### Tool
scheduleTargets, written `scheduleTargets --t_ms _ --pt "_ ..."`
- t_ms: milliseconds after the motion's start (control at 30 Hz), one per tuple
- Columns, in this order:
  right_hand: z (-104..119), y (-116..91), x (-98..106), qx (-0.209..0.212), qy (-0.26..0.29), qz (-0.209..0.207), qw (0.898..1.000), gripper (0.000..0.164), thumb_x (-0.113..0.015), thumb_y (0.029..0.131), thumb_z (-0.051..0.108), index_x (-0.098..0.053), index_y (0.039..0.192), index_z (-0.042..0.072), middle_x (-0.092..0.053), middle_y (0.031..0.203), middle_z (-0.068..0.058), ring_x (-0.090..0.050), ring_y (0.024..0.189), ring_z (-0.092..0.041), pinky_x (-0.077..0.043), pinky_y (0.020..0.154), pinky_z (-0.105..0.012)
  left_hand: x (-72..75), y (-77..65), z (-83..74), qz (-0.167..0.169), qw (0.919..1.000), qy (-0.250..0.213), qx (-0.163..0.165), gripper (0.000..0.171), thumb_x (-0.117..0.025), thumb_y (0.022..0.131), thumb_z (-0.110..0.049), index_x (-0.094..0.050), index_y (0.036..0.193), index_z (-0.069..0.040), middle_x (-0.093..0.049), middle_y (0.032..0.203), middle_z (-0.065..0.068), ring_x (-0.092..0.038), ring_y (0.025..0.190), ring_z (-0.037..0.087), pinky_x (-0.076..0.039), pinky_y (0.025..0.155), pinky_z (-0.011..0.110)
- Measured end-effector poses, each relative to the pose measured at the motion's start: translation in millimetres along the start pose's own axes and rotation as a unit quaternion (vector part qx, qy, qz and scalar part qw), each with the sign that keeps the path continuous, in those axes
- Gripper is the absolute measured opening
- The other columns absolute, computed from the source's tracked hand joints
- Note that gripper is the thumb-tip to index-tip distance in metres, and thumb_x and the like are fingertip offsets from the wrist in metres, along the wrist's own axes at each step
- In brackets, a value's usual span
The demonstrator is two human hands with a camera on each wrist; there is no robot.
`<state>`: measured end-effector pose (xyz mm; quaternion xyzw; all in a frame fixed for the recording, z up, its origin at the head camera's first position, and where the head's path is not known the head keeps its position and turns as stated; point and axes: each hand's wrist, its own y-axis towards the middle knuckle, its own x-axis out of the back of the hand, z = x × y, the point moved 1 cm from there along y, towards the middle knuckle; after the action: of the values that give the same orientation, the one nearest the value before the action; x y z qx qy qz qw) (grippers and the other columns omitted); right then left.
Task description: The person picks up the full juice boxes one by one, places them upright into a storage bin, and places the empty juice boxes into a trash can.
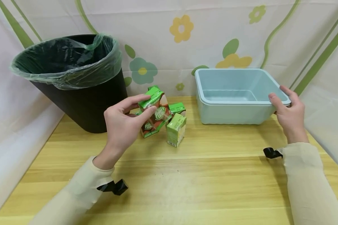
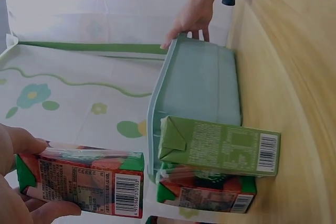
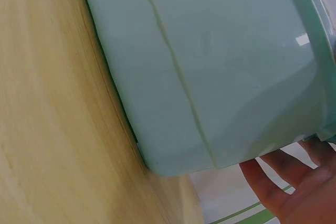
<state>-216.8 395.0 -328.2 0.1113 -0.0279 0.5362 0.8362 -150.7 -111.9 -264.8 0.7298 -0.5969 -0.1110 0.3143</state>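
Observation:
My left hand [image 1: 122, 123] pinches a red and green juice box [image 1: 161, 110] between thumb and fingers, tilted above the other boxes. In the left wrist view, the barcode side of this held juice box [image 2: 89, 182] shows. Just to its right, a light green juice box [image 1: 176, 130] stands upright on the table. Behind that is another red and green box [image 1: 178, 107], and one more [image 1: 149, 128] is partly hidden under the held one. At the right, my right hand [image 1: 293, 114] grips the right rim of a light blue plastic bin [image 1: 228, 113], thumb on top, fingers [image 3: 283, 169] outside.
A black trash can [image 1: 84, 106] lined with a green plastic bag [image 1: 87, 76] stands at the back left. Behind everything hangs a white curtain [image 1: 163, 40] with flower prints. The wooden table [image 1: 186, 187] stretches in front of the boxes and bin.

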Motion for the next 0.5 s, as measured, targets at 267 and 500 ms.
scheduleTargets --t_ms 267,500 --pt "0 1 1 0.004 -0.025 -0.005 1.000 0.070 -0.076 0.099 0.034 -0.046 0.161 0.025 -0.055 0.119 0.016 -0.057 0.097 0.000 -0.054 0.068 -0.007 -15.0 15.5 -5.4 -0.009 0.9997 -0.017 -0.015 0.030 -0.090 0.086 -0.014 -0.083 0.115 -0.012 -0.081 0.116 0.003 -0.076 0.092 0.005 -0.058 0.065 0.016" --pt "0 1 -1 0.003 -0.019 -0.010 1.000 0.071 -0.077 0.098 0.034 -0.047 0.161 0.024 -0.056 0.125 0.014 -0.058 0.099 0.000 -0.054 0.069 -0.006 -27.3 27.2 -5.8 -0.019 0.9992 -0.034 -0.012 0.028 -0.089 0.087 -0.016 -0.084 0.115 -0.013 -0.081 0.113 0.006 -0.075 0.092 0.007 -0.061 0.075 0.019"
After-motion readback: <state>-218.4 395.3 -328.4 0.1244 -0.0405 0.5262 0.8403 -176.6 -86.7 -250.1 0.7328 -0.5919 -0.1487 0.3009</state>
